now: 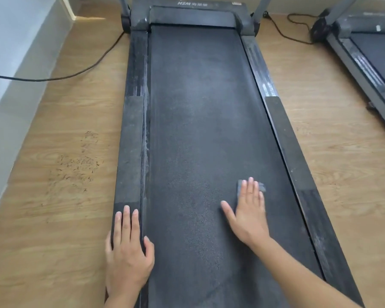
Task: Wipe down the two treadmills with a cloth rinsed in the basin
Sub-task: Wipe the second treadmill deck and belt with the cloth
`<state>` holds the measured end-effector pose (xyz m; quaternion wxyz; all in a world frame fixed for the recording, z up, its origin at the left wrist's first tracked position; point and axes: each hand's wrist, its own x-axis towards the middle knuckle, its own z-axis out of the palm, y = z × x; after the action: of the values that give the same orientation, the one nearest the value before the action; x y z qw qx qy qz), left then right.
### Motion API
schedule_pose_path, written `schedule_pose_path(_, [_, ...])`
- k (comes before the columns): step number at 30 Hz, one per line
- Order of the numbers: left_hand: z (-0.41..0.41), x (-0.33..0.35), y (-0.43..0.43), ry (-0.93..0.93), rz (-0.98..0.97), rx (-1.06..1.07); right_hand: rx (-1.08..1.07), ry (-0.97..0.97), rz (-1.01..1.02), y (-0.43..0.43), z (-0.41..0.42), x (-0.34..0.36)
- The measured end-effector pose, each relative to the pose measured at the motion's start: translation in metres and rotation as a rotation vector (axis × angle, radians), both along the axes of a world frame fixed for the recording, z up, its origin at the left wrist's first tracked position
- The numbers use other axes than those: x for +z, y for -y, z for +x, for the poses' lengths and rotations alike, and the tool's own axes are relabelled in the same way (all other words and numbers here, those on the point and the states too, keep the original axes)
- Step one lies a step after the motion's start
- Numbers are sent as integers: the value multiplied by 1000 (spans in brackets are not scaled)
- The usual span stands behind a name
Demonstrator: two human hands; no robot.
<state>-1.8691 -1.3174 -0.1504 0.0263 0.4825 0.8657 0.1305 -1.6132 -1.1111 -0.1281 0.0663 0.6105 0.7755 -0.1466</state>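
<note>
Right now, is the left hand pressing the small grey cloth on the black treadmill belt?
No, the right hand presses the grey cloth; the left hand rests on the black side rail.

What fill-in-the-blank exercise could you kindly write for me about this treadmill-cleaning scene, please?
1. The right hand presses a grey ____ flat on the treadmill belt.
2. The left hand rests flat on the side rail, holding ____.
3. A second treadmill stands to the person's ____.
Missing words: cloth, nothing, right.
</note>
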Motion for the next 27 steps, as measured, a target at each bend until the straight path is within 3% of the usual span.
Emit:
schedule_pose_path(5, [-3, -9, 3, -18, 7, -5, 433, -209, -21, 77, -171, -11])
schedule_pose_path(9, [-7, -13, 6, -28, 33, -14, 532, -195, -5, 77, -159, -10])
schedule_pose_path(16, [-2, -10, 5, 11, 38, 22, -84, 20, -43, 3, 90, 2])
schedule_pose_path(18, [-1, -9, 3, 8, 31, 23, -204, 19, -83, -1, 110, 6])
schedule_pose_path(20, [-1, -7, 3, 8, 4, 20, -236, -1, -77, 13, 76, 2])
schedule_pose_path(23, [-2, -7, 3, 38, 22, 11, 3, -64, -23, 57, -27, -8])
schedule_pose_path(27, [-8, -12, 8, 234, 212, 84, 403, -166, -42, 119, -135, -17])
